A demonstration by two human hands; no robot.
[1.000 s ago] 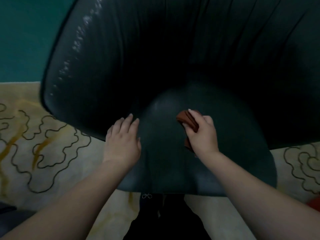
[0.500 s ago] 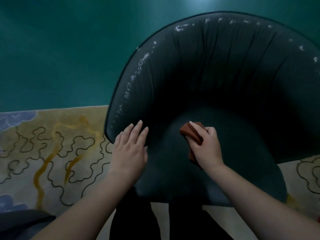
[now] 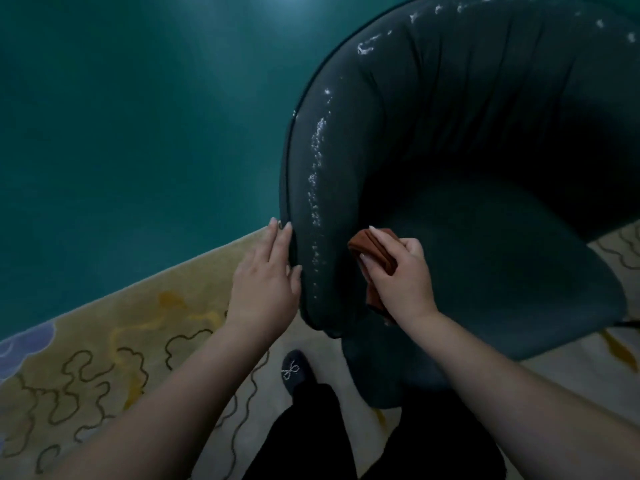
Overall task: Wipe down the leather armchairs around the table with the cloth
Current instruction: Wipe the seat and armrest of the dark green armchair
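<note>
From the head view, the right hand (image 3: 401, 275) was curled around the folded rust-brown cloth (image 3: 375, 249), pressing it against the inner side of the dark leather armchair (image 3: 485, 209), beside its arm. The left hand (image 3: 266, 282) lay flat and spread, holding nothing, fingers against the arm's outer edge, above the patterned rug (image 3: 114, 327).
</note>
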